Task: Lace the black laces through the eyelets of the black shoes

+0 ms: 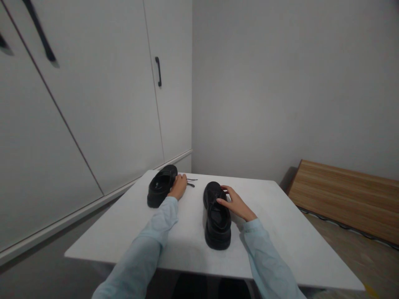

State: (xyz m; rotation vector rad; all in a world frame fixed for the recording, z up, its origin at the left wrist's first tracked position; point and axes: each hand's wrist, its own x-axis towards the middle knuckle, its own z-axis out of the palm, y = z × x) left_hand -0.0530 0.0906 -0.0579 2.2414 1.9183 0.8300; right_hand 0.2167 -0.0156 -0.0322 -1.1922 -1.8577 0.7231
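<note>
Two black shoes with thick soles stand upright on a white table, toes pointing away from me. Against the right side of the left shoe (158,187) rests my left hand (178,187), its fingers curled and closed on the shoe's edge; the thumb is hidden. Thin black laces (191,185) stick out on the far side of those fingers. My right hand (234,202) grips the right shoe (218,232), thumb near the opening and fingers around the right side by the lacing. The shoe's sole sits on the table.
The white table (187,243) reaches towards a grey wall (280,83). White cabinet doors (102,83) with black handles (158,71) rise at the left. A wooden slatted panel (343,195) stands low at the right, beyond the table's edge.
</note>
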